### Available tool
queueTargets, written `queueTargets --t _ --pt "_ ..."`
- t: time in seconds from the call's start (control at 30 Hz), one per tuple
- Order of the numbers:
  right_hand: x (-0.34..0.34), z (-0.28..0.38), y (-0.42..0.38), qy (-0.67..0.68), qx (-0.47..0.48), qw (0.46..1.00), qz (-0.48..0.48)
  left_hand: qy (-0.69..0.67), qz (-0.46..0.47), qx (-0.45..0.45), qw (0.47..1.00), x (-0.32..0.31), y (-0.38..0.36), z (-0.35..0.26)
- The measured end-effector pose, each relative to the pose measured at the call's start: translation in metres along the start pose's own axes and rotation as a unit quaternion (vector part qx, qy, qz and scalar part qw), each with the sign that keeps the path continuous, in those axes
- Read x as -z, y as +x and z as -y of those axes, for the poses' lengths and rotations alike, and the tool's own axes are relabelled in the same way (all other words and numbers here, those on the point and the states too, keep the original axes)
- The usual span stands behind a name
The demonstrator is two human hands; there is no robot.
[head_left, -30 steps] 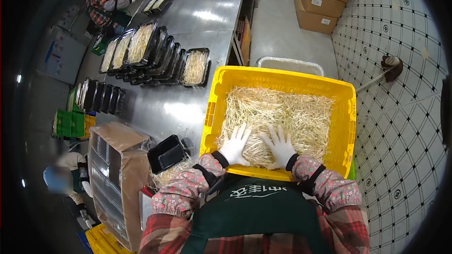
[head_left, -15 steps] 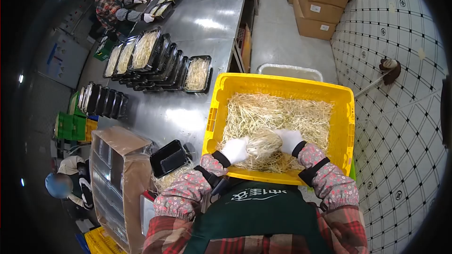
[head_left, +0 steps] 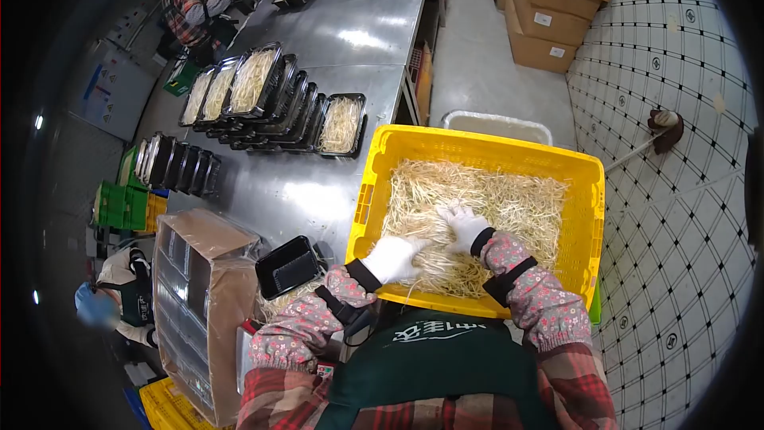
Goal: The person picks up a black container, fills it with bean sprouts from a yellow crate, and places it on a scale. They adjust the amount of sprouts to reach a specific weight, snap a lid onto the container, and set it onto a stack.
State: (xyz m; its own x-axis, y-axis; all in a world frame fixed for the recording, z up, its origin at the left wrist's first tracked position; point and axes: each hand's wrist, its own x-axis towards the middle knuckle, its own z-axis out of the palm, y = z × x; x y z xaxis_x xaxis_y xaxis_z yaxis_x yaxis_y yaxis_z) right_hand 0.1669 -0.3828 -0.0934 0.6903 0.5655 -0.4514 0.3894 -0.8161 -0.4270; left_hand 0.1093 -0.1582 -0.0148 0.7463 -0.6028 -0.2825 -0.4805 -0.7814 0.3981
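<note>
Pale bean sprouts (head_left: 517, 207) fill the yellow crate (head_left: 482, 138) in front of me. My left hand (head_left: 392, 259), in a white glove, is at the crate's near left side, curled over a bunch of sprouts with its fingertips partly hidden among the strands. My right hand (head_left: 464, 227), also white-gloved, lies farther in on top of the sprouts with its fingers spread. A black tray (head_left: 286, 267) sits at the table's near edge, left of the crate.
Filled sprout trays (head_left: 253, 84) are stacked on the steel table (head_left: 318, 199), with one filled tray (head_left: 341, 125) beside them. A plastic-lined carton (head_left: 208, 302) stands at left. Cardboard boxes (head_left: 549, 24) are beyond the crate. Co-workers (head_left: 187, 12) are at far left.
My right hand has left the bunch between my hands, moved up and left, and spread on the sprouts. My left hand has shifted slightly left. The far co-worker's hands have moved off the trays.
</note>
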Motion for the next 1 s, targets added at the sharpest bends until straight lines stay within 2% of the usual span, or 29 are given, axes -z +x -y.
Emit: queueTargets --t 0.03,0.07,0.1,0.17,0.23,0.27,0.37,0.4,0.5,0.53,0.63,0.7,0.77,0.8,0.83,0.9,0.93,1.0 --pt "0.007 0.003 -0.003 0.016 0.007 1.0 -0.014 -0.064 0.024 0.033 0.997 0.012 0.005 0.001" --pt "0.013 0.003 -0.01 0.031 0.014 0.999 -0.027 -0.108 -0.032 0.03 0.993 0.023 0.012 0.001" --pt "0.021 0.005 -0.018 0.046 0.02 0.998 -0.039 -0.084 -0.079 0.023 0.993 0.026 0.022 0.002" --pt "0.028 -0.002 -0.025 0.046 -0.019 0.998 -0.039 -0.037 -0.19 -0.075 0.978 0.022 0.046 0.01" --pt "0.029 -0.011 -0.033 0.065 -0.066 0.995 -0.022 0.003 -0.1 -0.005 0.995 0.012 0.063 0.009" --pt "0.021 -0.012 -0.036 0.049 -0.061 0.996 -0.043 0.024 -0.053 0.03 0.998 0.008 0.071 0.009" --pt "0.002 -0.025 -0.031 0.136 -0.115 0.984 0.019 -0.092 0.055 0.11 0.988 -0.026 0.091 0.023" --pt "-0.007 -0.023 -0.035 0.097 -0.117 0.988 -0.034 -0.101 0.044 0.134 0.985 -0.03 0.093 0.022" --pt "-0.017 -0.028 -0.033 0.061 -0.142 0.987 0.052 -0.107 0.11 0.163 0.975 -0.036 0.097 0.024" --pt "-0.017 -0.034 -0.034 0.052 -0.137 0.989 0.022 -0.089 0.063 0.144 0.984 -0.033 0.09 0.019" --pt "-0.016 -0.069 -0.052 0.021 -0.118 0.991 -0.062 -0.025 0.051 0.099 0.993 -0.047 0.084 0.026" --pt "0.011 -0.091 -0.066 0.035 -0.162 0.981 -0.104 -0.009 0.0 0.07 0.998 -0.047 0.072 0.027" --pt "0.027 -0.103 -0.066 0.063 -0.15 0.969 -0.184 0.004 -0.046 0.042 0.998 -0.044 0.061 0.024" --pt "0.052 -0.083 -0.067 0.065 -0.142 0.967 -0.203 0.017 -0.016 0.047 0.999 -0.042 0.06 0.02" --pt "0.057 -0.069 -0.058 0.055 -0.125 0.965 -0.226 0.007 -0.029 0.039 0.999 -0.041 0.059 0.016" --pt "0.06 -0.038 -0.031 0.067 -0.093 0.979 -0.166 -0.012 -0.057 0.027 0.998 -0.039 0.055 0.009" --pt "0.047 -0.029 -0.017 0.037 -0.058 0.991 -0.112 -0.063 -0.023 0.061 0.996 -0.036 0.053 0.008" --pt "0.029 -0.012 0.011 -0.006 -0.024 0.999 0.032 -0.088 -0.036 0.084 0.992 -0.031 0.041 0.014"
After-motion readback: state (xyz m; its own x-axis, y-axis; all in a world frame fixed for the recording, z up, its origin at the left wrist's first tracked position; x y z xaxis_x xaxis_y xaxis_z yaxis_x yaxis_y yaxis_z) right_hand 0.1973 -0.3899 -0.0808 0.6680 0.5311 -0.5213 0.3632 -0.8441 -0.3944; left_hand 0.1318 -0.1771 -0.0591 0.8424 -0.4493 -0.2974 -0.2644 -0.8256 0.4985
